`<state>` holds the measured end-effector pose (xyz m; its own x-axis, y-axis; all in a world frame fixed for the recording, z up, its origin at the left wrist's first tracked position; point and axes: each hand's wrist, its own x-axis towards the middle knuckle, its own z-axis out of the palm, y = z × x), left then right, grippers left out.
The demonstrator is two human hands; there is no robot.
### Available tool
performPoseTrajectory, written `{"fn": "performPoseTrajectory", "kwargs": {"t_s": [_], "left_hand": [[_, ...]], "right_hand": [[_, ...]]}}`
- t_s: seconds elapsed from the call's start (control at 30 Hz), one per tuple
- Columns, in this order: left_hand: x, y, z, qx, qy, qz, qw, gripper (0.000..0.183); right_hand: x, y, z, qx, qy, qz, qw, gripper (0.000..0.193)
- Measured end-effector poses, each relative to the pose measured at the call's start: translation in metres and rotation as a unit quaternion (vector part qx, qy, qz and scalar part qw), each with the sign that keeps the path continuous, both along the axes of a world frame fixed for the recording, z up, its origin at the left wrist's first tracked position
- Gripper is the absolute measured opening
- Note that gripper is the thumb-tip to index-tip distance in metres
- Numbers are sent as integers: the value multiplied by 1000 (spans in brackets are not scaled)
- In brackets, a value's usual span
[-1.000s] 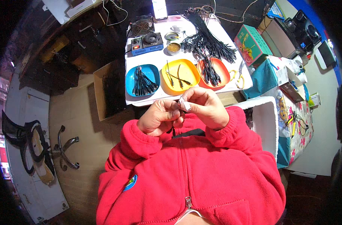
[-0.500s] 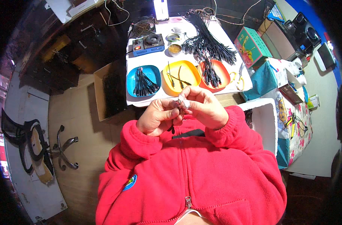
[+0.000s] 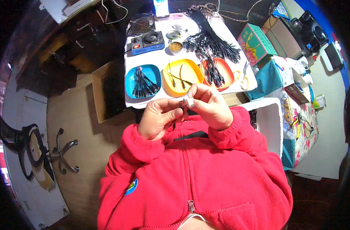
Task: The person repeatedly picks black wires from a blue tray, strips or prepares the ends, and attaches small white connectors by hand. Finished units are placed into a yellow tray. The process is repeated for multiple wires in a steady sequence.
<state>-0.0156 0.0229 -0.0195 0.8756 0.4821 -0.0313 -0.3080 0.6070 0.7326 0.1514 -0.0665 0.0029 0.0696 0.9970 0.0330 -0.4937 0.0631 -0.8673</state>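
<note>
In front of my chest both hands meet, fingertips nearly touching. My left hand (image 3: 158,118) is closed in a pinch on a short dark cable, mostly hidden by the fingers. Between the thumb and fingers of my right hand (image 3: 213,106) is a small crumpled white piece (image 3: 189,102), like tissue, pressed against the cable's end. Just beyond stands a yellow tray (image 3: 173,67) with a few black cables (image 3: 182,81). To its left, a blue tray (image 3: 130,76) holds a bundle of black cables (image 3: 144,86); to its right, an orange-red tray (image 3: 229,74) holds more.
Behind the trays sit a blue heating unit (image 3: 148,48) with a lit switch, a bowl of amber material (image 3: 175,47) and a large pile of black cables (image 3: 217,44). Scissors (image 3: 244,78) lie at the table's right. A white foam box (image 3: 272,119) stands beside my right arm.
The dark cable end that hung below my left fingers is no longer plainly visible. Both hands stay together at nearly the same place. The view has shifted slightly.
</note>
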Motion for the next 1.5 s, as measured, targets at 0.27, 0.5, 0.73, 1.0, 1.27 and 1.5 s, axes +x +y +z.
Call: {"fn": "performPoseTrajectory", "kwargs": {"t_s": [0.27,0.5,0.73,1.0,1.27,1.5], "left_hand": [[14,-3,-9,275,180,84,941,13],[43,14,-31,134,168,60,975,14],[58,21,-39,110,193,73,972,13],[57,22,-36,39,135,144,980,12],[69,5,-19,-4,21,203,979,16],[52,-7,-14,4,-10,194,981,20]], "right_hand": [[13,13,-41,-107,237,105,960,4],[94,22,-81,-96,-243,-156,953,17],[191,54,-111,-210,-641,-320,666,20],[159,51,-82,-71,-593,-471,649,12],[35,10,-25,-25,-387,-223,894,7],[5,6,-27,49,-341,-218,913,10]]}}
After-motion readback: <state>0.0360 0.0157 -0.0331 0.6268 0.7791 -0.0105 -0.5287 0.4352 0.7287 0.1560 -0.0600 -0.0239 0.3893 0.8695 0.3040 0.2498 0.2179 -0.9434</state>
